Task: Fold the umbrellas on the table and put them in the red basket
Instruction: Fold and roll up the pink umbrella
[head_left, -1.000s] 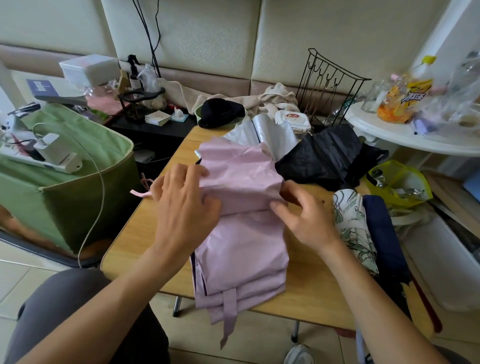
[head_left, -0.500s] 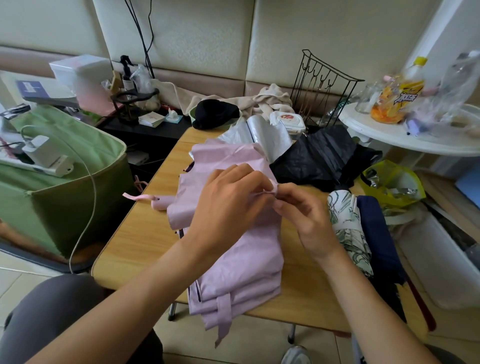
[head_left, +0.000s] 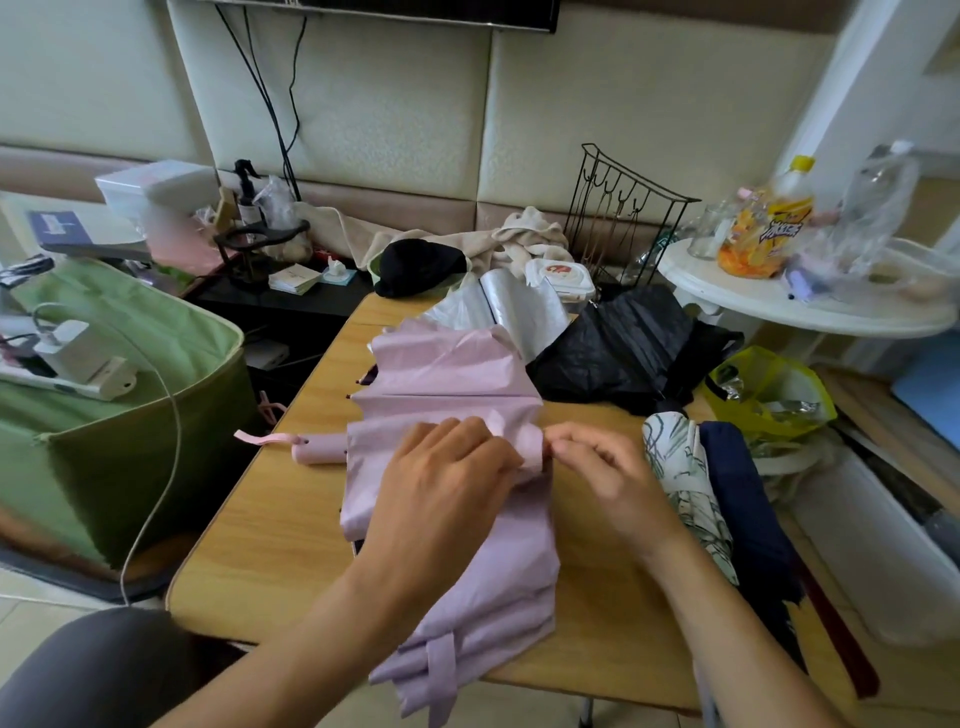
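Since the moment before, the pink handle has come clear of the cloth and the canopy's upper half has spread into a wider fan, while both hands have kept to the same fold near its middle. At far left stands a green fabric bin with soft, matte walls, a white charger block resting on it and a thin white cable trailing down its side. Next lies the wooden counter, smooth and pale with a rounded edge. On it the pink umbrella sprawls lengthwise, its thin, creased cloth pleated along dark-tipped ribs, its stubby cylindrical handle jutting left with a flat wrist strap. The left hand rests on the canopy's middle, fingers curled and gripping a bunched fold; the right hand meets it just to the right, thumb and fingertips pinching the same rolled edge. Behind, a silvery umbrella and a crumpled black umbrella lie on the counter's far part. Right of the hands a leaf-printed umbrella and a navy umbrella lie side by side, rolled into long bundles.
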